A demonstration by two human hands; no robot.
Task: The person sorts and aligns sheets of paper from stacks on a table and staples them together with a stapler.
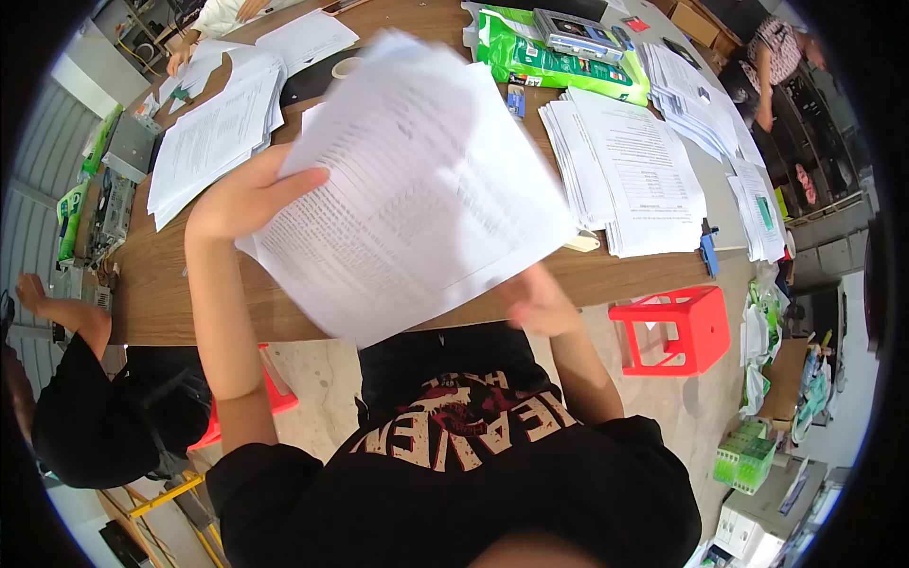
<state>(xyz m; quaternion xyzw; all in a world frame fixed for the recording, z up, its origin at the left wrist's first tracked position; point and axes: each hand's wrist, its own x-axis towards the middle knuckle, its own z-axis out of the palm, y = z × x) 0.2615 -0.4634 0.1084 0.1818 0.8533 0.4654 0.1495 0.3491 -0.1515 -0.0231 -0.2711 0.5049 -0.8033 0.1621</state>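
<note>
A sheaf of printed white sheets (407, 208) is lifted over the wooden table (161, 293), its top part blurred. My left hand (251, 194) grips its left edge, thumb on the printed face and the other fingers hidden behind. At the lower right corner of the sheets is my right hand (540, 301), smeared by motion and partly behind the paper, so its fingers cannot be made out. A stack of printed paper (639, 180) lies to the right, and another stack (213, 137) lies to the left.
A green package (511, 52) with a metal device (578, 36) on it lies at the back. More papers (691, 90) lie at the right. A red stool (696, 331) stands beside the table. People are at the left, top left and top right.
</note>
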